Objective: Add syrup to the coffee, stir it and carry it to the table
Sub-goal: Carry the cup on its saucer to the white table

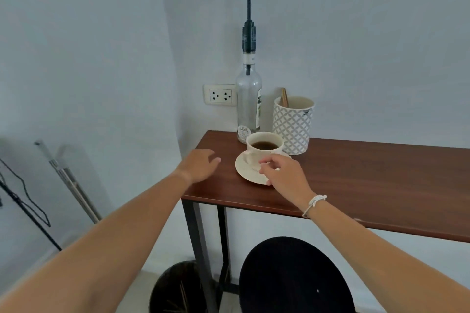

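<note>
A white cup of dark coffee (264, 146) stands on a white saucer (245, 168) near the left end of the brown table (368, 173). My right hand (282, 175) is curled over the saucer's near right rim, thumb on top beside the cup and fingers at the edge. My left hand (201, 165) hovers flat over the table just left of the saucer, fingers apart and holding nothing. Behind the cup stands a clear glass syrup bottle (248, 101) with a tall black pump (248, 15), its spout pointing left.
A patterned white holder (292, 124) with wooden stir sticks (284, 96) stands right of the bottle, against the wall. A wall socket (220, 95) is behind the bottle. A black round stool (292, 279) and a dark bin (175, 287) sit below the table's near edge. Metal poles (68, 180) lean at left.
</note>
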